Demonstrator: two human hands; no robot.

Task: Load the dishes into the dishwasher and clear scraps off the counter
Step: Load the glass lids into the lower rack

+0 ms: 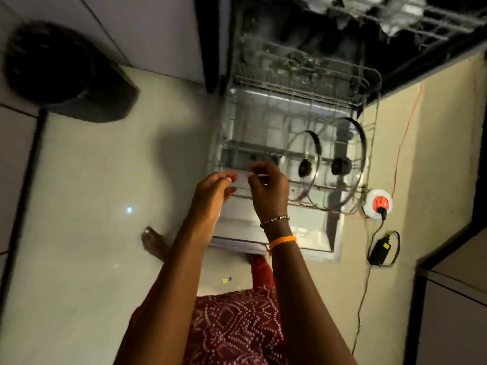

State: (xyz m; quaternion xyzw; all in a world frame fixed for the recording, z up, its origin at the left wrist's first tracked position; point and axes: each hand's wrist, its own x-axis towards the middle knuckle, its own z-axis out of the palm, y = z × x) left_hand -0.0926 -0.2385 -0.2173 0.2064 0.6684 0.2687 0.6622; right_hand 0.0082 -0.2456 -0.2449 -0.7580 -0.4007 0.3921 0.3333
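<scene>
The dishwasher's lower rack (297,83) is pulled out over the open door (311,233). Two glass lids with black knobs, one (305,167) and another (341,165), stand on edge in its right half. Both hands meet over the rack's front left corner. My left hand (213,193) and my right hand (267,191) pinch a small pale object (243,177) between their fingertips; it is too blurred to identify. The upper rack (434,25) juts out at the top with blurred steel dishes (400,14) in it.
A black bin (52,67) stands on the floor at the left. A white and orange socket reel (376,204), a black adapter (379,250) and cables lie right of the door. My bare foot (152,242) is beside the door's front left corner.
</scene>
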